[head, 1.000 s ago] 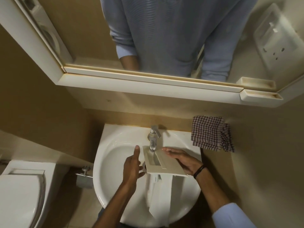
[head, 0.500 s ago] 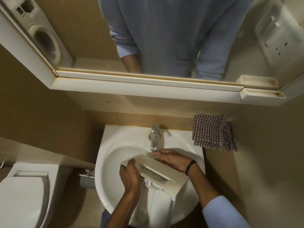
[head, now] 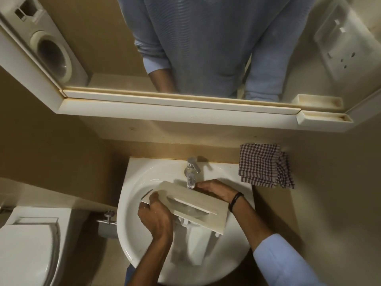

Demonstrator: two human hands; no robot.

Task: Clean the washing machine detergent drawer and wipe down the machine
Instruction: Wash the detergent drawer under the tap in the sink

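My left hand (head: 155, 215) grips the detergent drawer (head: 191, 205), right hand (head: 214, 187) clasps its far edge under the tap (head: 191, 172); wet plastic could slip, cracking against the basin (head: 144, 174).

1 head cam, steep-down over sink (head: 144, 176)

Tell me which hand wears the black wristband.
The right hand, holding the drawer beside the tap: a black band circles its wrist. The left hand, gripping the drawer at its left end, has a bare wrist.
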